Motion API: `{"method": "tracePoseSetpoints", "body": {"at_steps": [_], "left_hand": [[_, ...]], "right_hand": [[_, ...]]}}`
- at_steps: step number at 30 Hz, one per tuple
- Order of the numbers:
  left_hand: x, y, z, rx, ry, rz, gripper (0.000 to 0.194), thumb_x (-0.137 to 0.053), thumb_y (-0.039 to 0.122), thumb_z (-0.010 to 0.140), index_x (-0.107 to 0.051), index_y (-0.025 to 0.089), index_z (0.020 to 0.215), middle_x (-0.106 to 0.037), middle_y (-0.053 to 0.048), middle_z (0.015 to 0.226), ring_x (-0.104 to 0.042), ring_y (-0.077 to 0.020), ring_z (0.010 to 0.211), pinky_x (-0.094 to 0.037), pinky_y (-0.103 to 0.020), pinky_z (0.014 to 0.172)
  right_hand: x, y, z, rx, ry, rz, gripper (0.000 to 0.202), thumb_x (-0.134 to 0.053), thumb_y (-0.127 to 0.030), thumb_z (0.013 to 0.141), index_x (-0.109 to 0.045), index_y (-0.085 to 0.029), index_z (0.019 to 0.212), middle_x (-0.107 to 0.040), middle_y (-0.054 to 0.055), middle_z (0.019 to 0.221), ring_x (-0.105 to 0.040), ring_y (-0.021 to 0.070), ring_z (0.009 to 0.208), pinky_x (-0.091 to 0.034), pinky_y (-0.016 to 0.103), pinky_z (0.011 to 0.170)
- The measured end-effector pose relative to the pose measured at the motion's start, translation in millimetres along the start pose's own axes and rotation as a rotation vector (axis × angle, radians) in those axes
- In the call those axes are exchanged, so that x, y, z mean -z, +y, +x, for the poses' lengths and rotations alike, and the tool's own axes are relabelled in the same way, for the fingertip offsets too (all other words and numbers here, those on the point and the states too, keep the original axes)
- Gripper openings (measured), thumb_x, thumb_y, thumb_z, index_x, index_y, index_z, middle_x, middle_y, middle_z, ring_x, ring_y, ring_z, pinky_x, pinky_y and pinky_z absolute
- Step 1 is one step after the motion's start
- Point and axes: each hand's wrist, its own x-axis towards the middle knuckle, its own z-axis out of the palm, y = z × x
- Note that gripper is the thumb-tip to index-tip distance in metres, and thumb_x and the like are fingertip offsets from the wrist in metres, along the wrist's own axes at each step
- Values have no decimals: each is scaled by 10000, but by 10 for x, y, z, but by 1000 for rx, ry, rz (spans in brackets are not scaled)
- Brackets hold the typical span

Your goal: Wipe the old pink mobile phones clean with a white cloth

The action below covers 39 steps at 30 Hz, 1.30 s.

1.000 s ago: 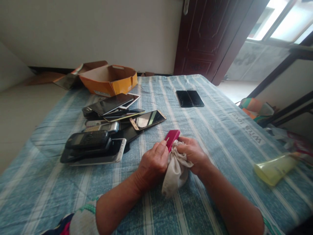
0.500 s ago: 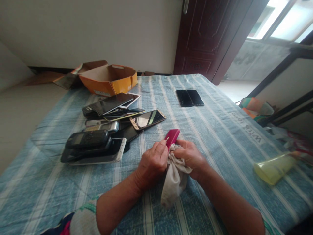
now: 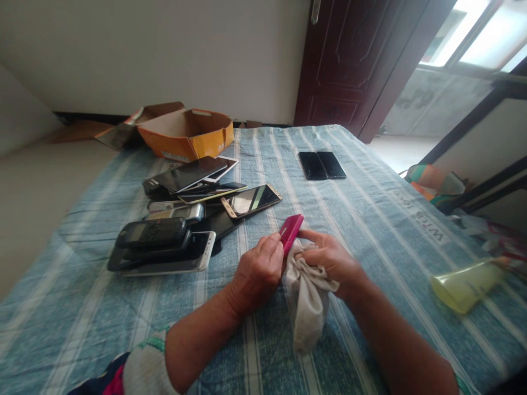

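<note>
A pink mobile phone [image 3: 293, 229] is tilted up between my hands, over the front middle of the table. My left hand [image 3: 258, 269] grips its lower left side, the fingers wrapped along the edge. In my right hand [image 3: 331, 260] a crumpled whitish cloth [image 3: 308, 291] is bunched, its loose end hanging down toward the table. The cloth touches or lies very close to the phone's right edge. Just beyond my left hand lies a gold phone [image 3: 252, 201], screen up, at the edge of a heap of phones [image 3: 154, 236].
An orange cardboard box [image 3: 185, 134] stands open at the back left of the striped cloth-covered table [image 3: 362, 219]. Two black phones [image 3: 322, 165] lie side by side at the back. To the right is a yellow translucent tube [image 3: 465, 285]. A dark red door [image 3: 346, 60] stands behind.
My right hand has shifted a little to the right with the cloth, whose hanging end swung right. The pink phone stays in my left hand. The whole view has shifted slightly.
</note>
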Motion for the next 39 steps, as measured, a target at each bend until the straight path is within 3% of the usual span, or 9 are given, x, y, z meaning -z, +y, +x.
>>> {"method": "tracePoseSetpoints", "body": {"at_steps": [6,10,12,19,24,30,33,36,39], "left_hand": [[-4,-3,14,39,-4,-33,134,-519,114,865,-630,40,869,-677,-200,951,-660,-249,835,-612,-353,713],[7,-14,9,64,5,-55,135,-508,124,872,-626,60,853,-677,-176,922,-658,-240,833,-615,-345,693],[15,-17,7,71,-2,-68,139,-501,122,873,-626,62,861,-677,-176,934,-658,-238,846,-615,-346,717],[25,-18,0,80,23,-79,158,-507,136,879,-628,44,925,-679,-190,963,-666,-239,849,-615,-339,721],[33,-16,9,83,33,-103,153,-498,126,883,-627,57,924,-677,-180,962,-668,-229,842,-613,-329,719],[55,-16,14,152,8,-165,125,-496,126,882,-615,100,858,-672,-144,931,-663,-211,847,-603,-311,730],[66,-35,4,204,4,-202,116,-494,125,882,-607,125,858,-667,-116,919,-661,-189,815,-595,-288,701],[70,-63,-5,226,26,-232,106,-494,124,880,-600,121,885,-662,-117,920,-660,-194,810,-590,-294,691],[74,-89,-10,232,29,-258,100,-500,121,876,-592,118,916,-656,-118,943,-657,-206,853,-585,-307,727]], "right_hand": [[317,-149,78,170,314,-105,397,-673,-184,538,-646,-136,931,-636,-20,609,-528,103,483,-380,207,460],[409,-73,159,448,549,-294,265,-664,-233,631,-670,-162,885,-661,1,728,-593,137,628,-443,237,550],[377,-12,172,577,590,-439,246,-649,-257,693,-678,-183,926,-678,10,802,-620,159,719,-479,269,636],[193,133,333,655,389,-652,424,-651,-288,748,-632,-232,1168,-686,31,1046,-633,201,945,-479,344,880],[215,97,518,557,330,-507,324,-655,-357,746,-700,-197,1024,-695,-5,835,-628,160,767,-484,267,717],[270,11,671,480,354,-376,235,-674,-404,725,-710,-173,753,-575,-46,587,-494,94,536,-357,202,489],[335,-65,682,446,352,-137,239,-739,-390,650,-683,-175,740,-605,-40,601,-506,96,515,-370,205,478],[422,-149,604,394,231,32,292,-797,-349,580,-670,-188,788,-666,-8,686,-573,121,560,-434,227,523],[487,-200,492,368,102,75,353,-789,-423,593,-657,-224,853,-666,1,696,-608,160,586,-481,276,545]]}}
